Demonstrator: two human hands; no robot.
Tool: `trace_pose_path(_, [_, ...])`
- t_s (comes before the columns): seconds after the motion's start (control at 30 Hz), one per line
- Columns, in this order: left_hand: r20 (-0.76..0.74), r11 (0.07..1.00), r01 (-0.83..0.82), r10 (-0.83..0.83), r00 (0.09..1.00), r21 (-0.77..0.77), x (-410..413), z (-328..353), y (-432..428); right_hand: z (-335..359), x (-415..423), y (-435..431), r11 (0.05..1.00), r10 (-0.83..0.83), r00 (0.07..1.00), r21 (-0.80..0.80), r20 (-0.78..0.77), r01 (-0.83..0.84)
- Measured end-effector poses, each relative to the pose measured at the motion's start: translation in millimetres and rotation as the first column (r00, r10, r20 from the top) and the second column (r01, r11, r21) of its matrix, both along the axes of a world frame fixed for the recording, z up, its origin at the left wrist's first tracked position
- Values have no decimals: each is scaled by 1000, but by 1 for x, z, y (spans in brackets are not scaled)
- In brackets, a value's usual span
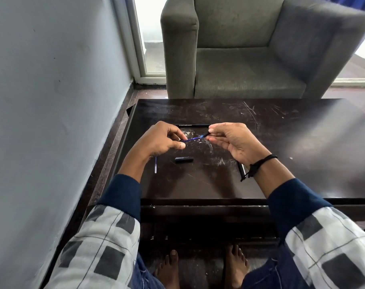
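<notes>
Centre frame, above the counter (281,180): left hand (160,140) pinches the blue refill (193,139), right hand (233,140) pinches its black tip piece (206,133) (pen barrel (190,125) lies just behind); likely mid-assembly, and the next move needs a straight push

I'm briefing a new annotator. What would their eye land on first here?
The two hands at mid-table: the left hand and right hand each pinch an end of a blue refill above the scratched dark table. Nearer lies a black cap, farther a black pen barrel; a grey armchair stands behind.
</notes>
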State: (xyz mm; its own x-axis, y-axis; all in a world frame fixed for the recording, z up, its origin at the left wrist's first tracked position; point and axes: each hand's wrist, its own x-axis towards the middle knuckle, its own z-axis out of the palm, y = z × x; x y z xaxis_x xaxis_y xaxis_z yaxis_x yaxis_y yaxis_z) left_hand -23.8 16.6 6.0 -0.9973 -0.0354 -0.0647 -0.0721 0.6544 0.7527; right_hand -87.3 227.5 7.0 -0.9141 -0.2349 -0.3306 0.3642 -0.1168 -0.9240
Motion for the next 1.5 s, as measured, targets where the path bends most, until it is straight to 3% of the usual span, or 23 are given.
trace_pose_path(0.4, [-22,999,1,-2,1000,-43,-1,0,1,0,5,-2,996,73,997,49,28,-75])
trace_pose_path(0.63, [-38,997,28,-30,999,-68,0,3,5,2,11,-3,967,202,979,154,4,-200])
trace_pose_path(0.87, [-44,997,17,-20,999,-70,-1,2,8,2,12,-4,946,242,969,235,-44,-225])
trace_pose_path(1.5, [-54,999,-24,22,998,-40,0,3,10,-1,10,-5,956,250,965,175,-81,-234])
